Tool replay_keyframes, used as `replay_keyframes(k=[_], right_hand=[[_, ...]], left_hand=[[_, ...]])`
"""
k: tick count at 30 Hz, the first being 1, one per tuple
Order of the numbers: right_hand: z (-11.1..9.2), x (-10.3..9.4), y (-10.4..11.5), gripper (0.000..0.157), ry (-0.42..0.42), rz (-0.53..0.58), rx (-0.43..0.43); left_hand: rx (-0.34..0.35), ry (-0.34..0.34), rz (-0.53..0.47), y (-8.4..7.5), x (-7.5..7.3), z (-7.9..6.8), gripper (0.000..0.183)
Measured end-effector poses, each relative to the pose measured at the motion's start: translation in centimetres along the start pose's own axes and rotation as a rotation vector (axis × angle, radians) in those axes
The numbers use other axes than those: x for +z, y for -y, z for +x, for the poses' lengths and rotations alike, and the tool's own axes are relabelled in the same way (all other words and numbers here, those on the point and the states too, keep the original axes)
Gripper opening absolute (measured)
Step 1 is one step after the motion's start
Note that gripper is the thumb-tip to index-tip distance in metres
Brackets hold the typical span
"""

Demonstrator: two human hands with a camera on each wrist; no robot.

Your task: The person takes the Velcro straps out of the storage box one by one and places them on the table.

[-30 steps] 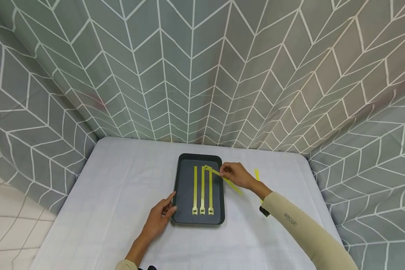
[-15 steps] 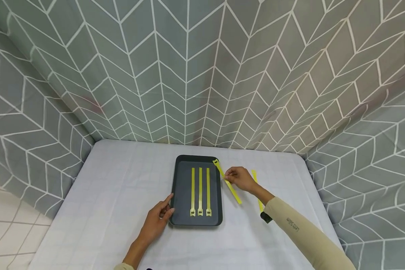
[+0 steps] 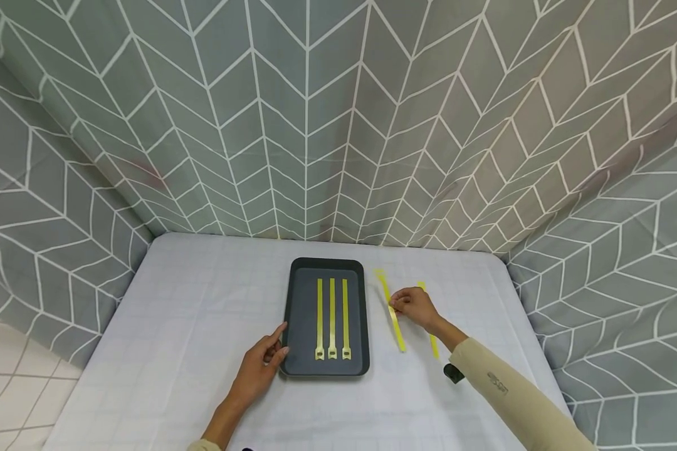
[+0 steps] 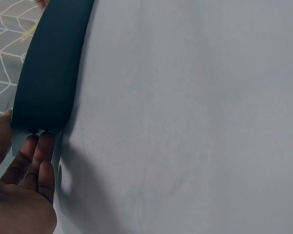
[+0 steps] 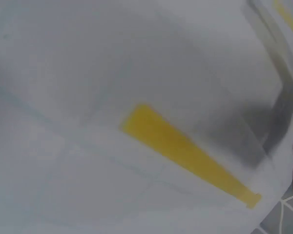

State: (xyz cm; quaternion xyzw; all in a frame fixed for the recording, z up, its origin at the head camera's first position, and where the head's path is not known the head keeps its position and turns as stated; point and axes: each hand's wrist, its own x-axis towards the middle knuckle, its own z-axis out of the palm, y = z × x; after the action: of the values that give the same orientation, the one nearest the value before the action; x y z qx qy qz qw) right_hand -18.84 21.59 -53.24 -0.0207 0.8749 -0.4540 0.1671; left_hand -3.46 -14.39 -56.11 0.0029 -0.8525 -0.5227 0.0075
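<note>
My right hand [image 3: 416, 305] pinches a yellow hook-and-loop cable tie [image 3: 396, 322] by its middle, just right of the dark tray [image 3: 366, 326]. The tie slants, its slotted head at the far end. Along the tray's left wall, my left hand [image 3: 259, 363] grips the rim; in the left wrist view its curled fingers [image 4: 43, 151] meet the wall. Three matching ties [image 3: 331, 316] lie parallel inside the tray, slotted heads toward me. A further tie [image 3: 434, 347] lies on the table under my right wrist, partly hidden by it; the right wrist view shows this tie [image 5: 180, 153] large.
A white cloth [image 3: 203, 300] covers the table. Grey curtains [image 3: 327, 125] with white chevron lines enclose the back and sides. A small black wrist camera [image 3: 454, 373] sits at my right sleeve. Pale floor tiles [image 3: 17, 382] show at the lower left.
My right hand has drawn the pinched tie off the tray to the right and turned it nearer upright in the head view. The left hand stays at the tray.
</note>
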Motion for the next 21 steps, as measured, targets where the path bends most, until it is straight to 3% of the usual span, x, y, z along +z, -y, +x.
replay_keyframes(k=[5,11,21], right_hand=[[-0.7,-0.5,-0.9,0.013,-0.081,0.000,0.099],[-1.4,-1.6,-1.3,0.012,-0.119,0.029,0.122],[-1.1,-2.3,-2.3,0.016,-0.190,-0.061,0.238]], left_hand=[[-0.004,0.003,0.008,0.2,0.1,0.1,0.054],[-0.025,0.011,0.013,0.3,0.1,0.2,0.054],[-0.037,0.017,0.017,0.2,0.1,0.2,0.055]])
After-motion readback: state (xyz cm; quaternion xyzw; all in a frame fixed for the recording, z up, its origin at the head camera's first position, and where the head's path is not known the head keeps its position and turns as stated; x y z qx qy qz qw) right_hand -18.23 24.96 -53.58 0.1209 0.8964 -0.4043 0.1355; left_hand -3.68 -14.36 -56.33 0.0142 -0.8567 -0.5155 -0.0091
